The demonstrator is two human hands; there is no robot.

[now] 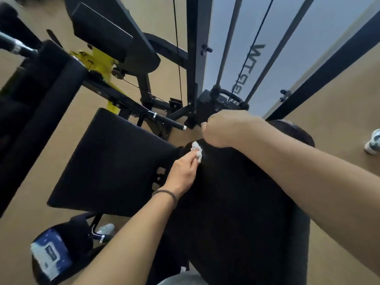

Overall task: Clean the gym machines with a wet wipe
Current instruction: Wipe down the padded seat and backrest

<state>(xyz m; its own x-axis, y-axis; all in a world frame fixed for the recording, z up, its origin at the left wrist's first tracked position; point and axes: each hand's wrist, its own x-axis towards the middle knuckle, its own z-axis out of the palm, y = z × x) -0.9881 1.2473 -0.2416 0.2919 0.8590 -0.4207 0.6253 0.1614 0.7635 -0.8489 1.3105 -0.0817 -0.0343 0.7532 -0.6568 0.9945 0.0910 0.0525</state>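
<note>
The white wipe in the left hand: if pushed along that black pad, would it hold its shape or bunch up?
Probably bunch up. The wipe already looks crumpled into folds where the left hand pinches it, so it seems limp and light. Pressed against the black pad, it would likely drag and wad further rather than slide flat.

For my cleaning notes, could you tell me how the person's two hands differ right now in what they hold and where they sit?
The left hand pinches a crumpled white wipe against the upper edge of the black back pad; the right hand holds no wipe that shows.
The left hand sits lower on the pad's left side; the right hand, fingers curled, sits at its top end.
The left wrist wears a dark band; the right wrist is bare.
Both work at the same pad.
</note>
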